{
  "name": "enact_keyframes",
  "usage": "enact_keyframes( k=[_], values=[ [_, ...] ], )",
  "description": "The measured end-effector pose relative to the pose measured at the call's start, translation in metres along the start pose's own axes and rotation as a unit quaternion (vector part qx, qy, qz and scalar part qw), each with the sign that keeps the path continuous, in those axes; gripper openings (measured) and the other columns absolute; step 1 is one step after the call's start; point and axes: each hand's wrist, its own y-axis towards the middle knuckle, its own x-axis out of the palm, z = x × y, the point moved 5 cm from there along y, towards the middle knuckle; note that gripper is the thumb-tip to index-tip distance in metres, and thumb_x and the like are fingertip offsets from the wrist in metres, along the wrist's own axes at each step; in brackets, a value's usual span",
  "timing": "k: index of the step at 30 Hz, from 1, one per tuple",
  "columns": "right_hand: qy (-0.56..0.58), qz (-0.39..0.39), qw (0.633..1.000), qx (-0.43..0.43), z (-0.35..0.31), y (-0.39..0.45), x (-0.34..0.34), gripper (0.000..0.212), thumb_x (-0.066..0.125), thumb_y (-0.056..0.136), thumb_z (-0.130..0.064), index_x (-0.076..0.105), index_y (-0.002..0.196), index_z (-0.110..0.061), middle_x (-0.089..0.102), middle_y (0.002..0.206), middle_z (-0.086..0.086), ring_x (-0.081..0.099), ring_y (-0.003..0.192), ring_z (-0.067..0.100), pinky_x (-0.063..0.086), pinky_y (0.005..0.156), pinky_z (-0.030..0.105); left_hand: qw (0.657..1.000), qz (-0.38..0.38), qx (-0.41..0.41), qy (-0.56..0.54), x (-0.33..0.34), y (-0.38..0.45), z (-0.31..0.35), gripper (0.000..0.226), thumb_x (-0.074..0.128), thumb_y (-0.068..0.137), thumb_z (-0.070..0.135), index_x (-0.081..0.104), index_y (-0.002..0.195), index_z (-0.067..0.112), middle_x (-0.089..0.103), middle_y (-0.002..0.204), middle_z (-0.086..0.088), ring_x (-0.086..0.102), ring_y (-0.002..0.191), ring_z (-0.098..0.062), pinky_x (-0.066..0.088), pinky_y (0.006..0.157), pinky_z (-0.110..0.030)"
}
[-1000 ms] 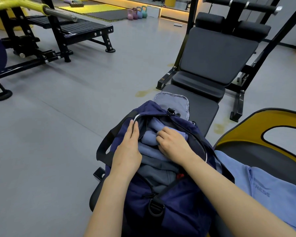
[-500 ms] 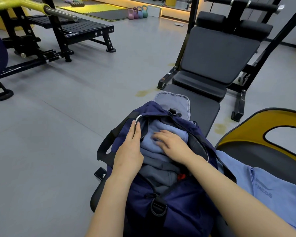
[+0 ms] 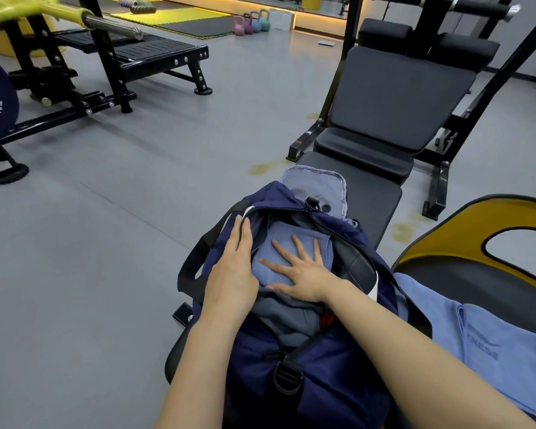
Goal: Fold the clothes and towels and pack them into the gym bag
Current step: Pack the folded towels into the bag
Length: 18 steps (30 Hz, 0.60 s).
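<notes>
A navy gym bag lies unzipped on a black bench in front of me. Inside it a folded blue towel sits on top of a folded grey garment. My right hand lies flat on the blue towel with its fingers spread, pressing it down. My left hand rests with straight fingers along the bag's left rim beside the zipper. A second blue towel with lettering lies on the bench to the right of the bag.
A black incline bench stands right behind the bag. A yellow and black seat rises at the right. A barbell rack with a weight plate stands at the left on the grey floor. Kettlebells sit far back.
My right hand went from curled fingers tucking the blue towel into the bag to a flat, spread hand pressing on it. The towel now lies smoother. My left hand stayed on the rim.
</notes>
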Motion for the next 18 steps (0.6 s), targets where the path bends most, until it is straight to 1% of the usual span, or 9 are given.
enact_keyframes(
  k=[2, 4, 6, 8, 10, 12, 14, 16, 18],
  values=[
    [0.008, -0.007, 1.0, 0.011, 0.001, 0.003, 0.003, 0.085, 0.001, 0.063, -0.084, -0.001, 0.144, -0.056, -0.022, 0.157, -0.012, -0.028, 0.142, 0.033, -0.02, 0.105, 0.064, 1.0, 0.0, 0.0, 0.001, -0.001, -0.002, 0.0, 0.09, 0.035, 0.081, -0.014, 0.0, 0.152, 0.029, -0.01, 0.157, 0.021, 0.049, 0.084, -0.018, 0.037, 0.056, -0.021],
    [0.013, -0.01, 1.0, 0.023, 0.0, 0.003, 0.006, 0.07, 0.014, 0.079, -0.08, -0.002, 0.143, -0.057, -0.023, 0.157, -0.012, -0.028, 0.142, 0.032, -0.019, 0.107, 0.064, 1.0, -0.003, -0.001, 0.001, -0.002, -0.005, 0.0, 0.091, 0.036, 0.081, -0.014, 0.0, 0.152, 0.029, -0.011, 0.156, 0.021, 0.046, 0.084, -0.015, 0.043, 0.065, -0.027],
    [0.018, -0.01, 0.999, 0.032, -0.001, 0.001, 0.006, 0.062, 0.022, 0.088, -0.073, -0.002, 0.143, -0.057, -0.022, 0.157, -0.012, -0.028, 0.142, 0.031, -0.02, 0.108, 0.062, 1.0, -0.009, 0.002, 0.005, -0.002, -0.006, 0.003, 0.091, 0.037, 0.08, -0.015, 0.0, 0.152, 0.028, -0.011, 0.156, 0.022, 0.045, 0.085, -0.015, 0.046, 0.07, -0.029],
    [0.023, -0.014, 0.999, 0.035, -0.002, -0.001, 0.003, 0.062, 0.023, 0.09, -0.072, -0.001, 0.144, -0.056, -0.021, 0.158, -0.012, -0.027, 0.142, 0.03, -0.02, 0.109, 0.061, 1.0, -0.018, 0.005, 0.015, 0.0, -0.005, 0.005, 0.091, 0.037, 0.081, -0.015, 0.0, 0.152, 0.026, -0.012, 0.156, 0.021, 0.04, 0.084, -0.014, 0.046, 0.068, -0.028],
    [0.029, -0.022, 0.999, 0.034, -0.003, -0.002, -0.001, 0.064, 0.023, 0.089, -0.072, -0.001, 0.145, -0.054, -0.019, 0.158, -0.011, -0.025, 0.143, 0.028, -0.02, 0.109, 0.061, 0.999, -0.031, 0.008, 0.031, 0.004, -0.004, 0.005, 0.09, 0.038, 0.082, -0.014, -0.002, 0.152, 0.025, -0.012, 0.157, 0.02, 0.048, 0.079, -0.018, 0.037, 0.053, -0.02],
    [0.03, -0.023, 0.999, 0.033, -0.004, -0.006, -0.005, 0.065, 0.024, 0.09, -0.072, -0.001, 0.147, -0.051, -0.016, 0.159, -0.01, -0.023, 0.144, 0.026, -0.017, 0.111, 0.06, 0.998, -0.042, 0.01, 0.037, 0.008, -0.003, 0.004, 0.09, 0.038, 0.082, -0.014, -0.003, 0.152, 0.024, -0.013, 0.156, 0.02, 0.055, 0.079, -0.022, 0.03, 0.049, -0.017],
    [0.034, -0.004, 0.999, 0.028, -0.006, -0.014, -0.01, 0.066, 0.025, 0.091, -0.069, 0.001, 0.149, -0.047, -0.011, 0.16, -0.01, -0.017, 0.146, 0.024, -0.014, 0.113, 0.058, 0.998, -0.045, 0.01, 0.05, 0.009, -0.004, 0.005, 0.09, 0.039, 0.083, -0.014, -0.004, 0.152, 0.024, -0.015, 0.157, 0.019, 0.052, 0.075, -0.021, 0.031, 0.05, -0.019],
    [0.03, 0.025, 0.999, 0.019, -0.009, -0.024, -0.018, 0.065, 0.026, 0.093, -0.066, 0.007, 0.151, -0.042, -0.004, 0.161, -0.009, -0.008, 0.148, 0.02, -0.012, 0.116, 0.053, 0.997, -0.046, 0.013, 0.068, 0.01, -0.005, 0.006, 0.089, 0.039, 0.084, -0.013, -0.005, 0.152, 0.024, -0.016, 0.156, 0.018, 0.043, 0.069, -0.017, 0.034, 0.055, -0.022],
    [0.026, 0.058, 0.998, 0.013, -0.012, -0.034, -0.029, 0.064, 0.028, 0.095, -0.062, 0.015, 0.152, -0.035, 0.003, 0.161, -0.008, -0.001, 0.148, 0.016, -0.008, 0.117, 0.046, 0.996, -0.046, 0.019, 0.075, 0.009, -0.007, 0.008, 0.087, 0.038, 0.085, -0.013, -0.003, 0.152, 0.025, -0.015, 0.156, 0.018, 0.042, 0.073, -0.016, 0.035, 0.06, -0.024]
  ],
)
